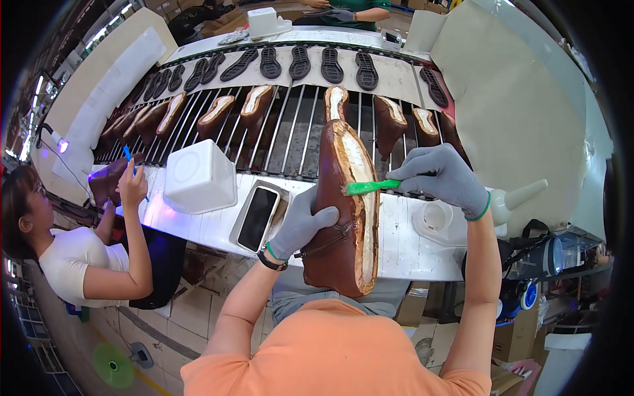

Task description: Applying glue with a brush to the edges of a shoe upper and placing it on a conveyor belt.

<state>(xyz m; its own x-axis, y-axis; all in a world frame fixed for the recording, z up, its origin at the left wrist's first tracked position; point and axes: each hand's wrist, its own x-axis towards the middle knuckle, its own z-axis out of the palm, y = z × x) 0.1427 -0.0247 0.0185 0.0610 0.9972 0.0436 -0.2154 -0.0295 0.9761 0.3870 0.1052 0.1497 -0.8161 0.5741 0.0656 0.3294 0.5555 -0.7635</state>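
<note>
Clearly, the left fingers were clamped on the boot just right of them, presumably steadying it with its underside facing the brush; the right fingers pinched the brush, its bristles left of them.

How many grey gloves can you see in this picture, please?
3: one on the left hand, which grips the brown boot; one on the right hand, holding the green brush; one on a far co-worker's hand. Another may be hidden near the top edge.
</note>
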